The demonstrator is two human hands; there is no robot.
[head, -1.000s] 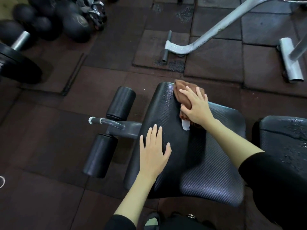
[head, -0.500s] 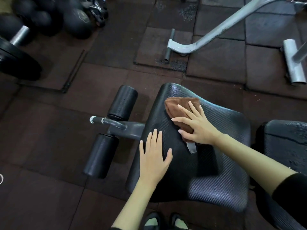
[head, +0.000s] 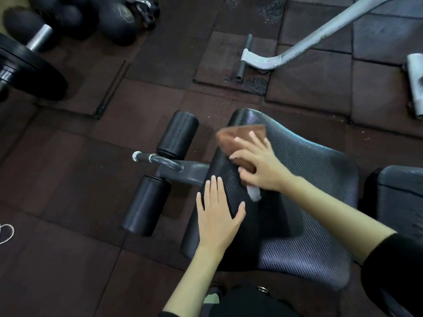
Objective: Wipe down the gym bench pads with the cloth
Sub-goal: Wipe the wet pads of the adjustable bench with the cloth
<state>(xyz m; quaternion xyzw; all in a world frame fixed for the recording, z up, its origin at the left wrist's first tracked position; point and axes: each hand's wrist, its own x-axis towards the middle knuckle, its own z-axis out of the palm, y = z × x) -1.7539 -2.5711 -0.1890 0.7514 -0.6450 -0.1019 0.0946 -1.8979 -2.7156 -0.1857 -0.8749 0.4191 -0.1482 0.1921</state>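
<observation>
The right hand (head: 258, 163), fingers spread, presses a brown fuzzy cloth (head: 238, 138) onto the ribbed black seat pad (head: 309, 170). The left hand (head: 218, 216) lies flat, fingers together.

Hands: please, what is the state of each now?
Left hand: open, flat on seat pad.
Right hand: pressing brown cloth on pad.

The cloth (head: 238, 138) is brown with a white tag (head: 254, 194); the seat pad (head: 309, 170) is black, ribbed; floor tiles (head: 160, 58) dark brown.
</observation>
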